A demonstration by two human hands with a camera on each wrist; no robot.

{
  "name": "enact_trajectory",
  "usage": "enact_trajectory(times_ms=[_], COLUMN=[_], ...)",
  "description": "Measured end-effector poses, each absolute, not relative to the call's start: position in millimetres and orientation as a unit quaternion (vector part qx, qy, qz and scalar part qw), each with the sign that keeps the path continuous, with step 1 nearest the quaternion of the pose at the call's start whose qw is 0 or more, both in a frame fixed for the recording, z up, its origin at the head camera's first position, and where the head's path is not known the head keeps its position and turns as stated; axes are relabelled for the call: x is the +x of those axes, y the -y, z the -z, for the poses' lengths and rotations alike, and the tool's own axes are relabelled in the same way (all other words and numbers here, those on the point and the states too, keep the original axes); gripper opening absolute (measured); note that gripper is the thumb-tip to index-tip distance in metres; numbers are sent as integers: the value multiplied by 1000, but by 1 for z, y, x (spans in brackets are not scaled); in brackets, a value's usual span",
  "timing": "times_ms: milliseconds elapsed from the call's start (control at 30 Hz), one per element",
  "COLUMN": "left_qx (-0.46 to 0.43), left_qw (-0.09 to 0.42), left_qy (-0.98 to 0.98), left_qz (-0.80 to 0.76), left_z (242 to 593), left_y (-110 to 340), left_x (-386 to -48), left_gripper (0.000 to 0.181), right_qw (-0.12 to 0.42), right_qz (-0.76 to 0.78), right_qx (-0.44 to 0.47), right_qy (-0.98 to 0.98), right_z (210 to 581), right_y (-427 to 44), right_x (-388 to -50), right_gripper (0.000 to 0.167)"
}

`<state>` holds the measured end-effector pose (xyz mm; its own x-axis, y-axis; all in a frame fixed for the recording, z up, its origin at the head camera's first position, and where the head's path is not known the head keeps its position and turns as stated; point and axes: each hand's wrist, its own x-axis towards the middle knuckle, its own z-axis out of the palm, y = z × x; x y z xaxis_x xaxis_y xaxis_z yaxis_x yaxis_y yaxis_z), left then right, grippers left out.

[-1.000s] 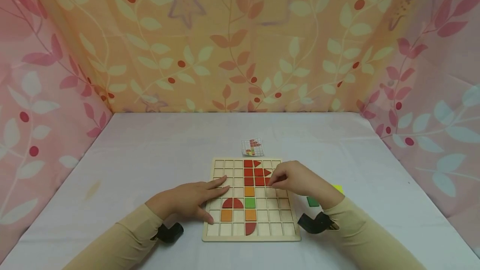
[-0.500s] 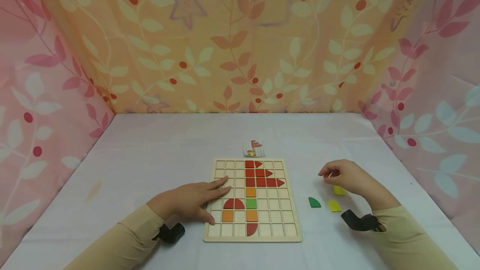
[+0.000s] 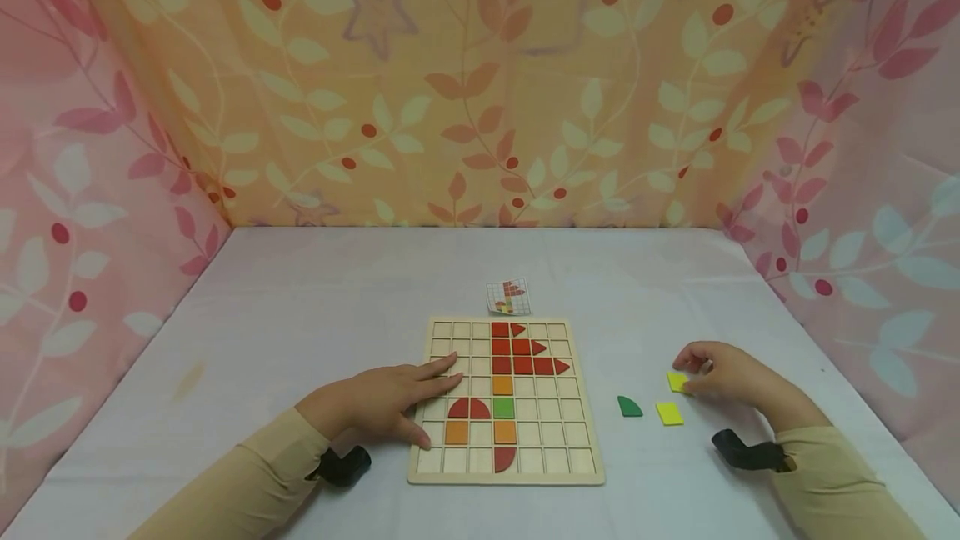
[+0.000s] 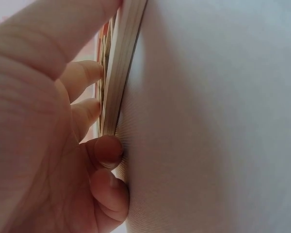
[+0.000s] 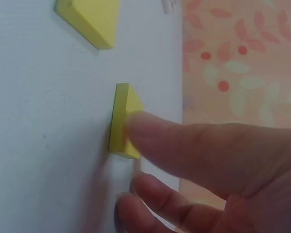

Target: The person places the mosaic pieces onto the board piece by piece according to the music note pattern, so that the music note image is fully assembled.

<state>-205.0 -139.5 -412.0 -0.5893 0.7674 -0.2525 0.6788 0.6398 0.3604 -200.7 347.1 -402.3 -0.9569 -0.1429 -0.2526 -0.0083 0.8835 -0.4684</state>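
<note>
The left hand (image 3: 382, 397) rests with spread fingers on the left side of a wooden grid board (image 3: 555, 473); the left wrist view shows its thumb and fingers along the board's edge (image 4: 119, 68). Over a yellow square tile (image 3: 677, 382) on the table is the right hand (image 3: 731, 373). In the right wrist view, its thumb (image 5: 155, 133) touches that tile's face while the tile lies flat; the index fingertip's contact is hidden. A second yellow square tile (image 3: 670, 414) and a green quarter-round tile (image 3: 630, 407) lie nearby.
Red squares and triangles (image 3: 522, 365), orange squares (image 3: 505, 432), a green square (image 3: 503, 407) and red quarter-rounds (image 3: 505, 459) sit in the board's cells. A small printed pattern card (image 3: 507, 296) lies behind the board. Floral cloth walls (image 3: 480, 107) enclose the white table.
My right hand lets go of a red triangle at the board, then moves right and down to the far yellow square tile. The left hand stays on the board.
</note>
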Motion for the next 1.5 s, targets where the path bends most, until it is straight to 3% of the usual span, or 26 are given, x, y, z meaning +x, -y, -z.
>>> enact_trajectory(times_ms=[733, 1167, 1500], left_qx=[412, 406, 411], left_qw=[192, 196, 189], left_qy=[-884, -885, -885], left_qz=[-108, -112, -111], left_z=[414, 410, 413], left_y=[139, 139, 141], left_x=[-205, -203, -205], left_gripper=[89, 88, 88], right_qw=[178, 116, 120], right_qz=[254, 283, 320], right_qx=[-49, -159, -224], right_qy=[-949, -939, -913], right_z=[387, 363, 367], right_y=[-325, -244, -180], right_x=[-200, -202, -194], right_gripper=[14, 11, 11])
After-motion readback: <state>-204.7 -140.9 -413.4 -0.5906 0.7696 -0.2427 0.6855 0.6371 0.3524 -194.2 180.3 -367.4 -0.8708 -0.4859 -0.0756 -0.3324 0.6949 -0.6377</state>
